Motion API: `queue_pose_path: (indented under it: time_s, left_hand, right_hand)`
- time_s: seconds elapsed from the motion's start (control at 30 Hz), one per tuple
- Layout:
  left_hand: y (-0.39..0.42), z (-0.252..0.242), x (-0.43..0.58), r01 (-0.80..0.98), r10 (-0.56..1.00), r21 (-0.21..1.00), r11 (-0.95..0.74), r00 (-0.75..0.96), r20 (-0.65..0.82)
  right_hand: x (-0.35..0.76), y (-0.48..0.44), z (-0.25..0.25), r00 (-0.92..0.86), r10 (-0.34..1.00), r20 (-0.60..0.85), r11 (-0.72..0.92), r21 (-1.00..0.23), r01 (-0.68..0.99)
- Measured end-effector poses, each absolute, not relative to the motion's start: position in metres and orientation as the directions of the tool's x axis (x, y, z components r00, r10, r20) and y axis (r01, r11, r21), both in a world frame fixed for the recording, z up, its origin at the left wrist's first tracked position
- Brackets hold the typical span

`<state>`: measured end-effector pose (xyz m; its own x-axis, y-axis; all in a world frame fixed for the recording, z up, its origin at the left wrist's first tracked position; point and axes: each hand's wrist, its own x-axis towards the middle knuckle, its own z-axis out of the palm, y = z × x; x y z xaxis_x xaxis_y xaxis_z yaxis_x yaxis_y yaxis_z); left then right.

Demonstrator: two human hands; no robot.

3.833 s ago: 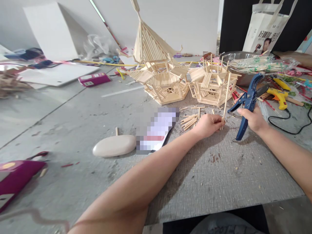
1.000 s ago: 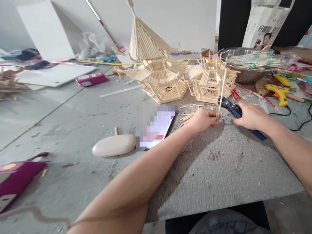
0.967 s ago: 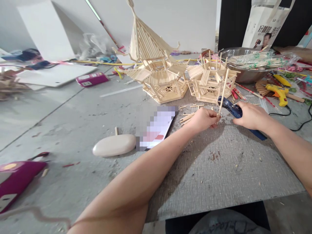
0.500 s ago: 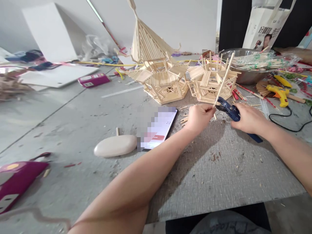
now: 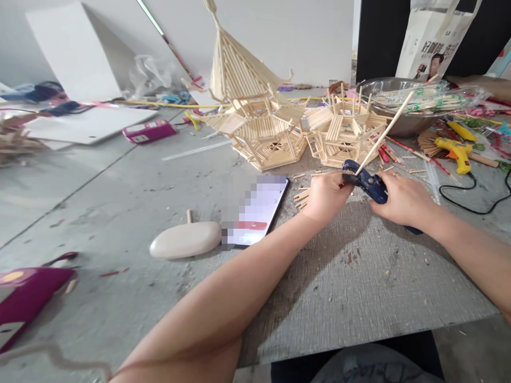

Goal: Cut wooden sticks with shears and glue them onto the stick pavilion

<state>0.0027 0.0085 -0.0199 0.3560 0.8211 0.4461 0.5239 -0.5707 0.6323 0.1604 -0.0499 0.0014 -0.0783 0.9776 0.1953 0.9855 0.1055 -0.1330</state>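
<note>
A long, thin wooden stick [image 5: 385, 133] slants up to the right, its lower end between the jaws of a dark blue cutter [image 5: 371, 182]. My left hand [image 5: 329, 194] is closed at the stick's lower end, its fingertips against the cutter's head. My right hand [image 5: 405, 198] is wrapped round the cutter's handles. Short cut sticks [image 5: 302, 199] lie just left of my left hand. Behind my hands stand two stick-built models, one with a tall pointed roof [image 5: 239, 66] and a lower one [image 5: 345, 133] without a roof.
A phone [image 5: 255, 213] and a pale oval case [image 5: 187, 240] lie left of my hands. At the right are a yellow glue gun [image 5: 459, 153] with a black cord and a metal bowl [image 5: 403, 125] of wrapped sticks. Magenta power strips [image 5: 149, 131] lie at the left.
The cutter's jaws have moved left onto the stick, close to my left fingers. The stick now leans further to the right. The view has shifted slightly.
</note>
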Motion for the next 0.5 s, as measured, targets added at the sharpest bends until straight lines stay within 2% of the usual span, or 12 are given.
queue_pose_path:
  time_s: [0.5]
  left_hand:
    - [0.0101, -0.0197, 0.0009, 0.572, 0.787, 0.544, -0.614, 0.387, 0.481]
  right_hand:
    - [0.1626, -0.0489, -0.0001, -0.097, 0.982, 0.163, 0.114, -0.099, 0.988]
